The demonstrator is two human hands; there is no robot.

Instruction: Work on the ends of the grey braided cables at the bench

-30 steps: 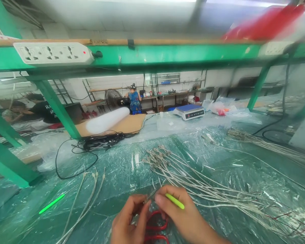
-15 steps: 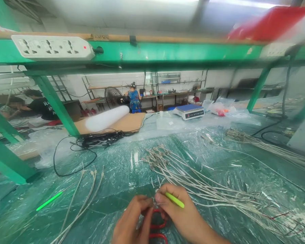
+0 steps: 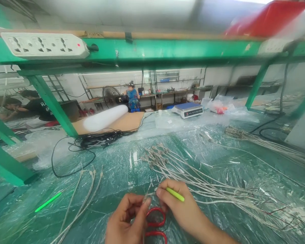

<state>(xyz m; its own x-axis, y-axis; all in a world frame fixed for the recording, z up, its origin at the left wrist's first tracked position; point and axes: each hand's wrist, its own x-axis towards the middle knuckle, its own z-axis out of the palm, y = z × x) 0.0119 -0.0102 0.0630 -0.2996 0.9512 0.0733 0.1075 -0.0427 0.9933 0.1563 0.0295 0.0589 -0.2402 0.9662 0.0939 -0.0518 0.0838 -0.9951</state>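
We look through 1 head-worn camera, facing forward and down over the worktop [image 3: 117,179]; the left hand [image 3: 128,217] and right hand [image 3: 184,215] appear close, at the lower edge, the shelving [image 3: 99,87] far beyond.

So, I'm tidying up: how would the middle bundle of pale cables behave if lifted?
The cables would likely bend, being long, thin and gently curved. They may snag one another, since many cross. Their clustered ends could swing, looking bulkier than the strands.
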